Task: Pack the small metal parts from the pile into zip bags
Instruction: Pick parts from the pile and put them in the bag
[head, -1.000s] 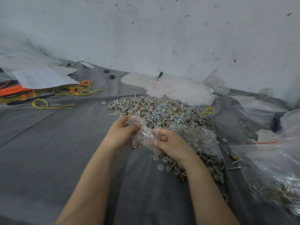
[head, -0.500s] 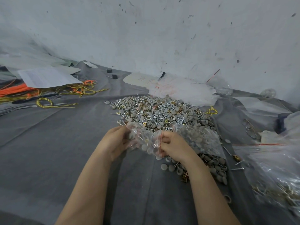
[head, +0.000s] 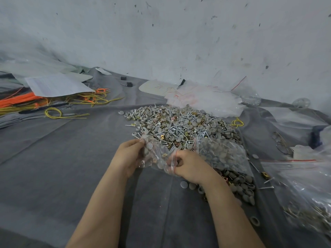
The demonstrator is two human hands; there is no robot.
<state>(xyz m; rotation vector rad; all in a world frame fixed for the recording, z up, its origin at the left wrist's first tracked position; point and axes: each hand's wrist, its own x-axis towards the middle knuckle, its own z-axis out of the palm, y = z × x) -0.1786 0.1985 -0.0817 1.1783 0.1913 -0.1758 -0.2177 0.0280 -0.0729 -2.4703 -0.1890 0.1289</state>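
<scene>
Small zip bag [head: 155,157] is pinched between both my hands, just short of the pile [head: 179,124] — left hand [head: 130,155] at its corner, right hand [head: 190,165] curled on the red zip edge. Reads as sealing — next I press along the zip.

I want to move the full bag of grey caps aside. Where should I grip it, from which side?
Probably pinch the bag at its flat edge with the red strip, beside the pile, coming from above: its belly bulges with caps, giving no hold.
</scene>
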